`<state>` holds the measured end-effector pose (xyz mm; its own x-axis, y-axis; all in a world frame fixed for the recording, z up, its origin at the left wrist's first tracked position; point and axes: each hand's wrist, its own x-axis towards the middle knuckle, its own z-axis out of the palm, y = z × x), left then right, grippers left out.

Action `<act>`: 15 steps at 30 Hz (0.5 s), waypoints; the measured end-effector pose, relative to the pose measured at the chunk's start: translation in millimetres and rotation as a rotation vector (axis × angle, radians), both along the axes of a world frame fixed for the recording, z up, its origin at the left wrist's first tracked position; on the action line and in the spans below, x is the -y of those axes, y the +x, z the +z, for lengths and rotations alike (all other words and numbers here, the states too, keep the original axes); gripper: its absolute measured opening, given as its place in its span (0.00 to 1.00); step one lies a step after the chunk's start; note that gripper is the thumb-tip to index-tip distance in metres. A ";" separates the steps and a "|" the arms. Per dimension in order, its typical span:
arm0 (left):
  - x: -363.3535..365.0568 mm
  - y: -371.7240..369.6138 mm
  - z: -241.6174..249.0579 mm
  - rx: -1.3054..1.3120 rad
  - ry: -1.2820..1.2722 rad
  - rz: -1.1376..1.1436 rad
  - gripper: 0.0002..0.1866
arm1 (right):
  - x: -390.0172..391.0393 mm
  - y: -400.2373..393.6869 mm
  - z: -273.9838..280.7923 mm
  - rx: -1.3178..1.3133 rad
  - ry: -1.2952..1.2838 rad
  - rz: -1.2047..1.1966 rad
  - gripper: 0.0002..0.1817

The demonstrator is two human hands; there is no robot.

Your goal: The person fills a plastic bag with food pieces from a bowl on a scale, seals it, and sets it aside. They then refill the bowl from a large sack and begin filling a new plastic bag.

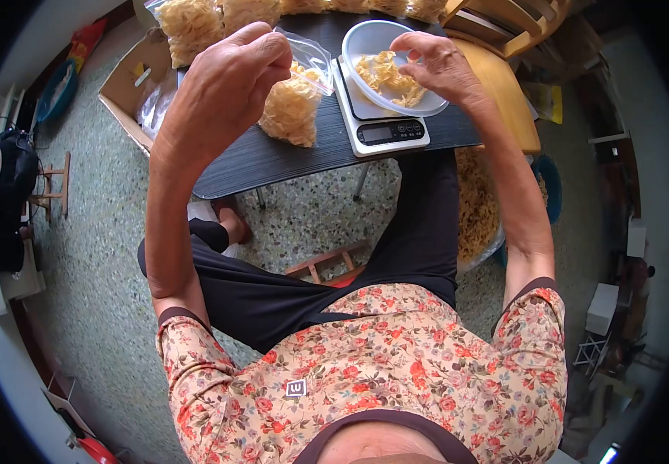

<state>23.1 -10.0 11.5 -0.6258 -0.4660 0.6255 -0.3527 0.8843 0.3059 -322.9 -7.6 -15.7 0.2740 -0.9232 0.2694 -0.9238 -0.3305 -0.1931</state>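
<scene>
My left hand (245,73) is closed at the upper edge of a clear zip bag (292,116), which stands on the dark table with pale yellow dried flakes inside. The fingertips are partly hidden behind the hand. Over the right rim of a translucent plastic bowl (432,105) is my right hand (436,68), thumb and fingers curved and apart, with nothing visible between them. Some dried flakes (385,76) lie in the bowl, which sits tilted on a white digital kitchen scale (391,141).
Several filled bags (189,29) line the table's far side. An open cardboard box (124,97) is at the left. A wooden chair (505,85) stands to the right, near a large container of flakes (475,205) below. The dark table's (234,172) front edge is above my legs.
</scene>
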 end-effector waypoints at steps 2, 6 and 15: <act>0.3 -0.2 0.3 0.006 -0.012 0.007 0.04 | 2.3 -10.2 -0.6 0.081 0.032 0.037 0.16; 0.7 -2.2 -1.5 0.004 -0.019 -0.008 0.04 | -4.9 -3.5 -1.4 0.044 0.126 0.012 0.17; 1.6 -0.6 -2.3 -0.013 0.000 -0.018 0.04 | -0.3 11.5 -14.7 -0.253 -0.016 0.035 0.11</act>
<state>22.5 -11.5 9.2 -0.6257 -0.4544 0.6341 -0.3325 0.8907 0.3101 -311.4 -7.3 -30.4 0.3663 -0.9082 0.2024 -0.9300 -0.3643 0.0484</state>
